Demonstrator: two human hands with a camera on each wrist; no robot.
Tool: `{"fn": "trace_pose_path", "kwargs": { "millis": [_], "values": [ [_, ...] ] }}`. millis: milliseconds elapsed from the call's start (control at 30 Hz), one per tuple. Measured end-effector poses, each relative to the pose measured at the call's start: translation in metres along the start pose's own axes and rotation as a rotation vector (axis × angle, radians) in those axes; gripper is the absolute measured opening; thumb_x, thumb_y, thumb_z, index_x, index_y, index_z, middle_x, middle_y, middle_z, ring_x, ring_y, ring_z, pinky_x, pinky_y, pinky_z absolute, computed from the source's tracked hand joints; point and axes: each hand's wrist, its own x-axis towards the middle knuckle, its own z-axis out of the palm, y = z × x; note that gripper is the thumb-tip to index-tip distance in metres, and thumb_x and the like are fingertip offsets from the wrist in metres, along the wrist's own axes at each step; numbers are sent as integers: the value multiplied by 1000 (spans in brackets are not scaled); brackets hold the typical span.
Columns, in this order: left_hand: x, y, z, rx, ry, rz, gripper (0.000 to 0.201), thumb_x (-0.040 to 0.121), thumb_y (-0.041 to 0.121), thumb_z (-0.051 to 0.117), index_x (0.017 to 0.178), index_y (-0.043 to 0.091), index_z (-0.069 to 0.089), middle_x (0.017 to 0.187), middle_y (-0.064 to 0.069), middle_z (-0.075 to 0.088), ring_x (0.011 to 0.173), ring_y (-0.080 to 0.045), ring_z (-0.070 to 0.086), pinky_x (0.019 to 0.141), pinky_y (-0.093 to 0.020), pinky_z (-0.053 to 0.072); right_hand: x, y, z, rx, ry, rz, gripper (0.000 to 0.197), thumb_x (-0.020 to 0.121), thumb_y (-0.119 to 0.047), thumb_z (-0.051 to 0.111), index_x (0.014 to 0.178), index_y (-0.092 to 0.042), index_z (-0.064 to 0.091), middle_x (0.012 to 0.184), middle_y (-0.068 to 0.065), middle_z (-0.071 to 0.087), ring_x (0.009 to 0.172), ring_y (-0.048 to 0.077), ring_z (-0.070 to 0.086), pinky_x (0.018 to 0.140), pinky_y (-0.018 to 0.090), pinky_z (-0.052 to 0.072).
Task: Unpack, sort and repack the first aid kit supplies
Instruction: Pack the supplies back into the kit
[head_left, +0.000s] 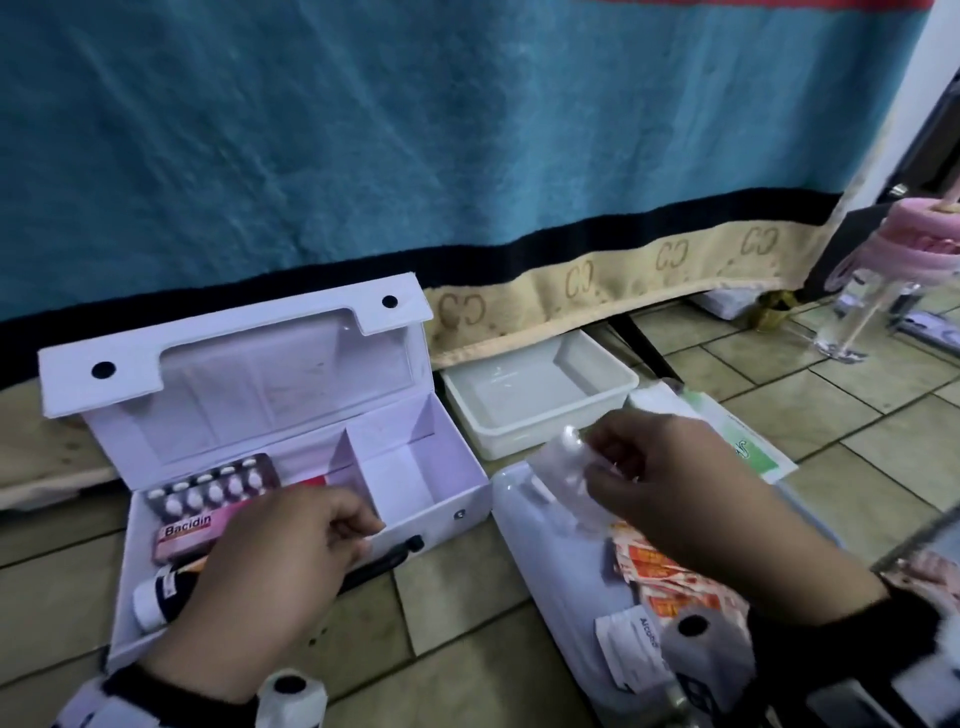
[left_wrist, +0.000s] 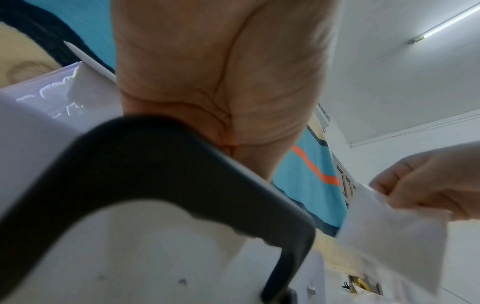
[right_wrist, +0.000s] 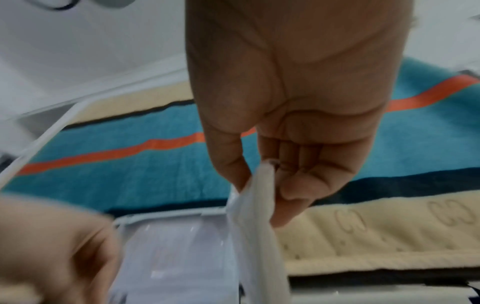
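Observation:
The white first aid box (head_left: 441, 512) stands open on the tiled floor, its lid leaning back on a blue blanket. Its left compartment holds a blister pack (head_left: 213, 491), a pink Bacidin box (head_left: 189, 535) and a white-capped bottle (head_left: 156, 597); the right compartment looks bare. My left hand (head_left: 363, 525) hovers over the box's front edge with curled fingers and nothing visible in them; the box's black handle (left_wrist: 161, 164) lies under its palm. My right hand (head_left: 592, 467) pinches a clear-wrapped white packet (head_left: 558, 465) in the air to the right of the box, and the packet (right_wrist: 257, 226) hangs down from the fingertips.
An empty white plastic tray (head_left: 613, 395) sits behind, under the blanket's hem. A white sheet (head_left: 550, 561) at right carries orange plaster packets (head_left: 670, 577), an alcohol pad (head_left: 634, 639) and a tape roll (head_left: 696, 629). Another tape roll (head_left: 291, 691) lies near me. A clear pink-lidded bottle (head_left: 872, 291) stands far right.

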Motion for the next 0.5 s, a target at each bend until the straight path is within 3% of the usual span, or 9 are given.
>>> {"fn": "trace_pose_path", "kwargs": {
  "millis": [33, 67, 133, 233, 333, 433, 500],
  "values": [
    [-1, 1, 0, 7, 5, 1, 39, 71, 20, 79, 51, 43, 55, 60, 27, 64, 71, 10, 61, 59, -6, 35, 4, 0, -8, 89, 10, 10, 15, 80, -18, 61, 67, -23, 57, 52, -9, 55, 48, 2, 47, 52, 15, 38],
    [-1, 1, 1, 12, 10, 4, 40, 71, 20, 79, 50, 43, 55, 63, 25, 65, 72, 8, 62, 60, -6, 36, 8, 0, -13, 192, 22, 18, 14, 82, -17, 62, 70, -21, 59, 56, -5, 58, 49, 1, 47, 56, 22, 42],
    [-1, 1, 1, 21, 22, 16, 39, 73, 20, 77, 51, 43, 54, 68, 23, 67, 74, 8, 62, 61, -6, 37, 17, -8, -19, 376, 61, 14, 8, 85, -14, 65, 78, -17, 64, 65, 4, 64, 54, 10, 54, 58, 33, 49],
    [0, 0, 0, 36, 16, 30, 34, 75, 23, 75, 56, 42, 55, 74, 22, 68, 75, 8, 61, 62, -5, 38, 38, -32, -10, 482, 79, -37, 10, 85, -11, 65, 76, -15, 62, 71, 9, 67, 53, 15, 62, 64, 43, 55],
    [4, -1, -1, 36, -13, 22, 31, 73, 24, 76, 57, 42, 57, 75, 21, 70, 76, 9, 62, 64, -6, 40, 64, -61, 17, 308, -51, -95, 11, 84, -12, 64, 74, -17, 62, 64, 1, 59, 52, 18, 67, 56, 37, 54],
    [8, -3, -2, 37, -38, 28, 32, 72, 24, 77, 53, 41, 56, 73, 24, 67, 71, 13, 59, 64, -6, 41, 86, -85, 51, -46, -109, -201, 9, 83, -15, 59, 81, -7, 62, 77, 6, 63, 77, 27, 67, 57, 28, 50],
    [8, -4, -2, 51, -44, 44, 32, 72, 24, 75, 53, 41, 56, 68, 24, 63, 66, 15, 54, 60, -1, 35, 93, -94, 70, -236, -149, -254, 13, 83, -14, 58, 74, -6, 53, 84, 10, 60, 88, 29, 63, 55, 24, 40]
  ]
}}
